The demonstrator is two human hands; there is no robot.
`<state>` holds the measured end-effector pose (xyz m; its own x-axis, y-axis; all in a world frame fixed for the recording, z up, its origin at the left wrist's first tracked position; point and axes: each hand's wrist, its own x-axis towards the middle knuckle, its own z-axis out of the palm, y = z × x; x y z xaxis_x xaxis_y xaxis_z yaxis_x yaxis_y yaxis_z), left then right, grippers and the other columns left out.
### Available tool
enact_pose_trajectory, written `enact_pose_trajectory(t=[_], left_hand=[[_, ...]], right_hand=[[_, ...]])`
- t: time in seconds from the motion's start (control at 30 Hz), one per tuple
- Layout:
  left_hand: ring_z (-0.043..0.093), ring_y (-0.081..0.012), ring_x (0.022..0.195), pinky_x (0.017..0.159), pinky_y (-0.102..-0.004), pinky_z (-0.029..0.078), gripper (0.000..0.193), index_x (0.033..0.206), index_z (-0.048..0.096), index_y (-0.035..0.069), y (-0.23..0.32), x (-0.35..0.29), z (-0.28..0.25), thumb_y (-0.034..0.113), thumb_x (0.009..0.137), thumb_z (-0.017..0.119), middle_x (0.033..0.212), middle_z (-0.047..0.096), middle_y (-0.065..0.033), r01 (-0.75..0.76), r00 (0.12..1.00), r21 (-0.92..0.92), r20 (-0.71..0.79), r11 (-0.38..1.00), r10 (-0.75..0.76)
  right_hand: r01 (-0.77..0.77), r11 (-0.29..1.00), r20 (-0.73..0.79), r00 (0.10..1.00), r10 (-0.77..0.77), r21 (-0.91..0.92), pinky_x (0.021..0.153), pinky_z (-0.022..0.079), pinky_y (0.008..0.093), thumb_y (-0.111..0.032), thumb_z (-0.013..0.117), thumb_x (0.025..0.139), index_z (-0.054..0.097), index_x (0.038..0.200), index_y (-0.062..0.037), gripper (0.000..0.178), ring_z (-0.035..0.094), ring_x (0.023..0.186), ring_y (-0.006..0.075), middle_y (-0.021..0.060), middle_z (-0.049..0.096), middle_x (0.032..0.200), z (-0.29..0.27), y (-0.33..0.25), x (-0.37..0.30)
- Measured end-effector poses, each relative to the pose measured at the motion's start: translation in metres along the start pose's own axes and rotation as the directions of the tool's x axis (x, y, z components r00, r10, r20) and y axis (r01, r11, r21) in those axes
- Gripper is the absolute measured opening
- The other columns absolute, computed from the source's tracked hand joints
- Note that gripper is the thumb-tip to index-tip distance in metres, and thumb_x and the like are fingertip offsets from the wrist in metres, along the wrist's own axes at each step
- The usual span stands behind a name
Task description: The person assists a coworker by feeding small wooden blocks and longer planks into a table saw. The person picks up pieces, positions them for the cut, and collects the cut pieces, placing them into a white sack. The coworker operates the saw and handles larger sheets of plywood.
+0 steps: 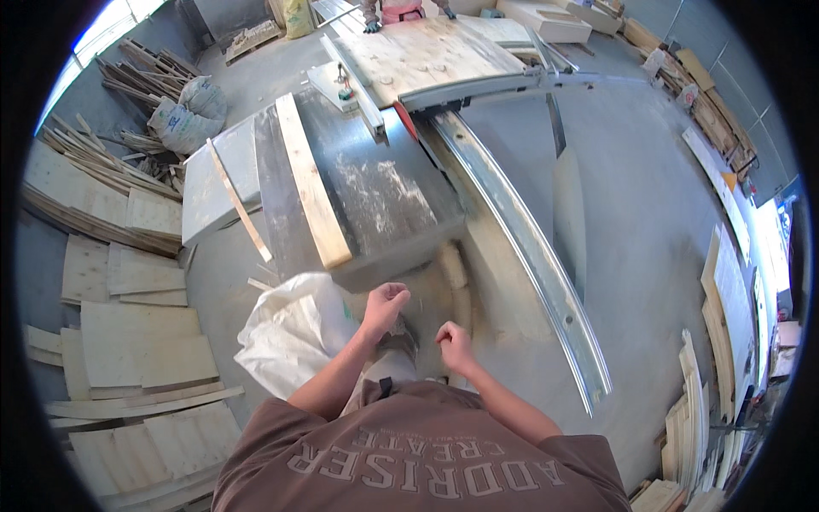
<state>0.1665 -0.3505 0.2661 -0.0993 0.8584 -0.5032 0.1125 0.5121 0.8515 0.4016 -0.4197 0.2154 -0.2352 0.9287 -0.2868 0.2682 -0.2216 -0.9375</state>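
My left hand (386, 305) is in front of my body with its fingers curled in, and I see nothing in it. Lower and to the right, my right hand (455, 346) makes a loose fist, also with nothing showing in it. Beside my left forearm stands a crumpled white woven sack (299, 322). Ahead of my hands is a dusty steel saw table (384, 200). A pale wooden plank (311, 179) lies lengthwise on it, with its near end close to the sack. Neither hand touches the plank or the table.
A long metal rail (525, 243) runs along the right. Across the machine, a person's gloved hand (373, 27) rests by a large plywood sheet (426, 60). A thin wooden strip (239, 200) lies left of the plank. Stacked boards (141, 341) line the left side.
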Motion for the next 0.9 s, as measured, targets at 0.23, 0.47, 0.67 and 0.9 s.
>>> enact_pose_trajectory(t=[0.23,0.47,0.67,0.9], left_hand=[[0.066,-0.0127,0.09,0.076,-0.0285,0.054,0.025,0.122,0.068,0.004,-0.031,-0.139,0.027,0.021,0.105,0.064,0.108,0.071,-0.0034,0.259,0.959,-0.285,0.188,0.923,-0.211],[0.066,-0.0126,0.092,0.076,-0.0279,0.053,0.03,0.123,0.068,0.002,-0.016,-0.171,0.061,0.022,0.101,0.068,0.107,0.071,-0.0048,0.254,0.967,-0.175,0.078,0.951,-0.244],[0.066,-0.0132,0.091,0.072,-0.0278,0.053,0.032,0.121,0.069,0.0,-0.016,-0.181,0.075,0.021,0.098,0.07,0.103,0.071,-0.0054,0.214,0.975,-0.094,0.075,0.972,-0.207],[0.063,-0.0125,0.083,0.069,-0.0272,0.052,0.032,0.12,0.069,-0.003,-0.012,-0.185,0.076,0.02,0.097,0.07,0.097,0.069,-0.0047,0.191,0.98,-0.079,0.07,0.978,-0.186]], right_hand=[[-0.193,0.904,0.015,0.979,0.203,0.38,0.065,0.05,0.0248,-0.003,0.061,0.098,0.064,0.096,-0.0014,0.004,0.06,0.072,0.0081,0.0029,0.069,0.086,-0.032,0.001,-0.103],[-0.192,0.906,-0.005,0.978,0.21,0.377,0.068,0.053,0.0247,-0.005,0.062,0.099,0.067,0.102,-0.001,0.007,0.063,0.072,0.009,0.0049,0.072,0.09,-0.05,0.006,-0.139],[-0.194,0.896,0.005,0.978,0.21,0.4,0.067,0.053,0.0251,-0.006,0.064,0.098,0.067,0.1,-0.001,0.007,0.065,0.073,0.0091,0.0047,0.073,0.088,-0.049,-0.002,-0.149],[-0.171,0.9,-0.025,0.98,0.197,0.402,0.067,0.054,0.0269,-0.006,0.064,0.098,0.066,0.098,-0.0011,0.006,0.065,0.075,0.0104,0.0049,0.072,0.088,-0.048,0.01,-0.15]])
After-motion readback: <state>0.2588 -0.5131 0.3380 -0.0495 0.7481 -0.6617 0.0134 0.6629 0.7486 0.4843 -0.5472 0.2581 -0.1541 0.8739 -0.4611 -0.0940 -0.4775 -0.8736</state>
